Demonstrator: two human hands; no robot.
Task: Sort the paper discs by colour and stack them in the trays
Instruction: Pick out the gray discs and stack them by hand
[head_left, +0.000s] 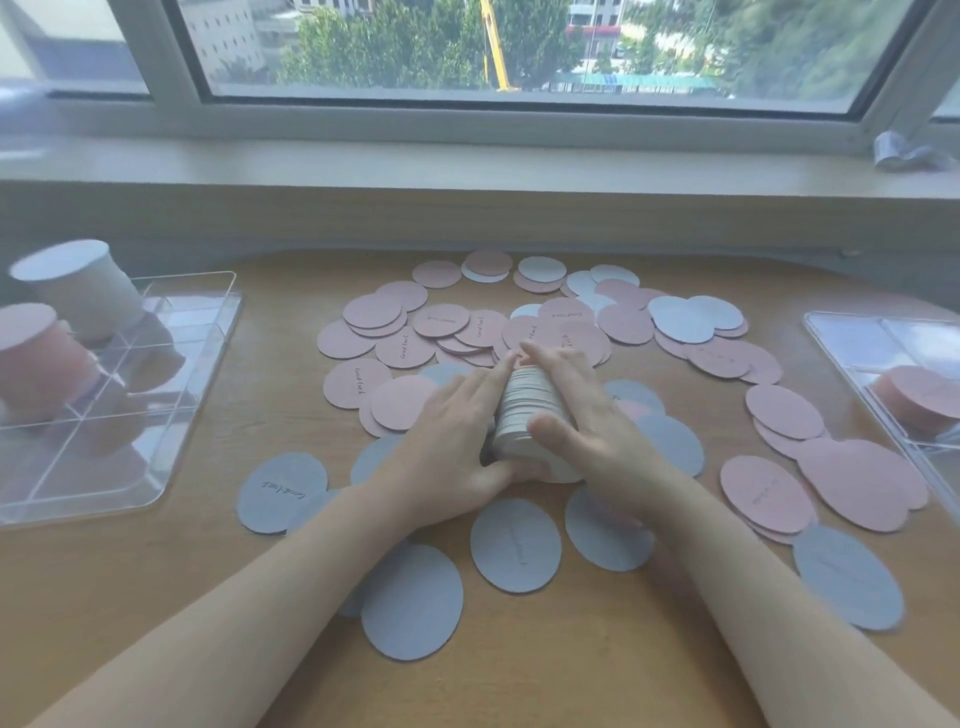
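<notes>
1. At the centre of the wooden table (519, 675) both hands hold a thick stack of round paper discs (527, 410), seen edge-on and lying on its side, so only the pale edges show.
2. The left hand (457, 431) lies against the stack from the 9 o'clock side, the fingers long and together along it, the thumb under its near end.
3. The right hand (582, 415) wraps the stack from 3 o'clock, with the thumb curled over the near end (the fingertips meet those of the left hand at the far end).
4. Loose pink paper discs (405, 351) cover the table from 10 to 2 o'clock of the hands, many of them overlapping; some carry small handwriting, too small for me to read.
5. Loose grey-blue paper discs (517, 545) lie mostly from 4 to 8 o'clock, nearer to the person.
6. At 9 o'clock, well apart, stands a clear plastic tray with dividers (171, 462); in it there are a tall stack of grey-blue discs (83, 286) and, beside it, a tall stack of pink discs (36, 358).
7. At 3 o'clock a second clear plastic tray (841, 338) holds a low pile of pink discs (919, 400).
8. Behind the table, at 12 o'clock, a window (519, 47) shows trees.
</notes>
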